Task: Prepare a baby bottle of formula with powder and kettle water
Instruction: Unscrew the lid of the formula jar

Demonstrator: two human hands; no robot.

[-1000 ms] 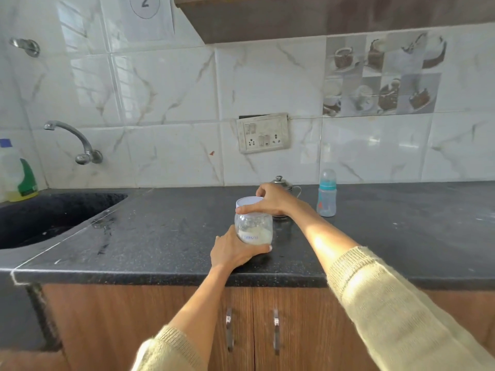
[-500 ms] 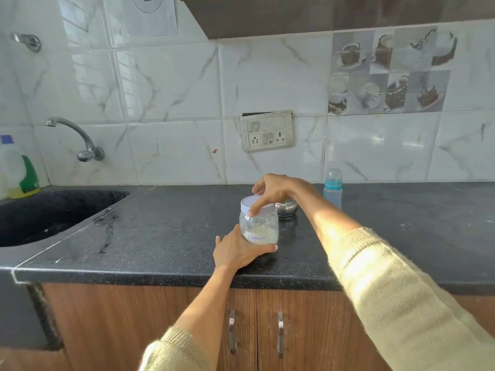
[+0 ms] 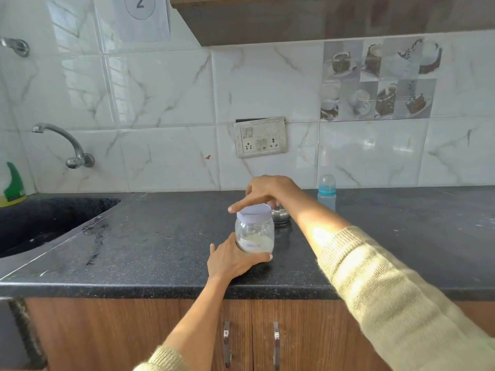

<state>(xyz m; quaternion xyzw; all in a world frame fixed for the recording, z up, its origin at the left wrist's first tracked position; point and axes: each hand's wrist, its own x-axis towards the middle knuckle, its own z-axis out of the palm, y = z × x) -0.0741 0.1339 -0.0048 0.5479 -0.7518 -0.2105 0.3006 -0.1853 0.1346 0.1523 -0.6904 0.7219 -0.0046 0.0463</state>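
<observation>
A white marble-look tiled wall [image 3: 166, 97] fills the back of the room, with a dark wooden cupboard [image 3: 321, 17] hanging at the top and a sheet of paper [image 3: 134, 14] printed with a circled 2 stuck to the tiles. Below runs a black speckled counter [image 3: 150, 247] over brown cabinet doors [image 3: 308, 333] with two metal handles. At the left the counter drops into a dark sink [image 3: 40, 223], a curved metal tap [image 3: 64, 145] fixed to the wall above it and a green-and-yellow bottle [image 3: 13, 186] standing at the far left edge. A grubby switch and socket plate [image 3: 260, 137] sits on the wall near the middle, and a block of picture tiles [image 3: 380, 79] showing cakes and cups lies up to the right.

Both arms wear a pale knitted sleeve [image 3: 401, 298]. The left hand [image 3: 233, 261] grips the lower part of a clear jar [image 3: 254, 234], its fingers curled round the base and the thumb tip showing at the front right. The jar stands near the front edge of the counter, holds white powder at the bottom and carries a label in blue letters. The right hand [image 3: 265, 191] reaches over from above, its fingers curled down on the jar's white lid [image 3: 254, 212], the forefinger stretched along the lid's left rim.

Just behind the jar is a small steel pot [image 3: 280, 216], mostly hidden by the right wrist. Further right, close to the wall, stands a blue baby bottle [image 3: 326, 192] with its clear cap on.
</observation>
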